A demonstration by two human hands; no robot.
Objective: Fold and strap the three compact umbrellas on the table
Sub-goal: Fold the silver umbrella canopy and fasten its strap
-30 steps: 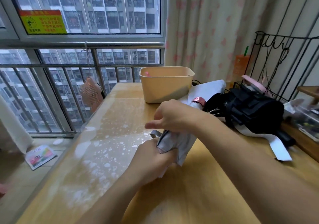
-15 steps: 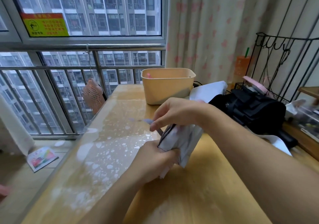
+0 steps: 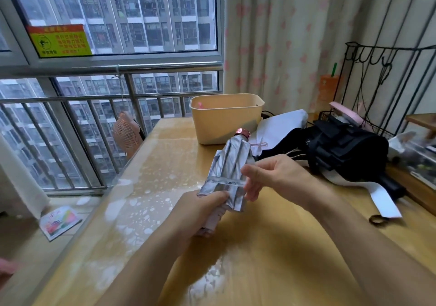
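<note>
My left hand (image 3: 200, 209) grips the lower end of the silver umbrella (image 3: 230, 164), fingers wrapped tight around its folded cloth, holding it tilted above the table (image 3: 271, 246) with its pink tip at 1 o'clock. My right hand (image 3: 273, 176), at 3 o'clock of the umbrella, pinches the end of the strap (image 3: 225, 181) between thumb and forefinger; the strap runs flat across the bundle. At 2 o'clock lies the black umbrella (image 3: 346, 150), unfolded and loose on the table, with a white umbrella (image 3: 280, 126) partly under it. A beige bin (image 3: 224, 121) stands at 12 o'clock, just behind the tip.
</note>
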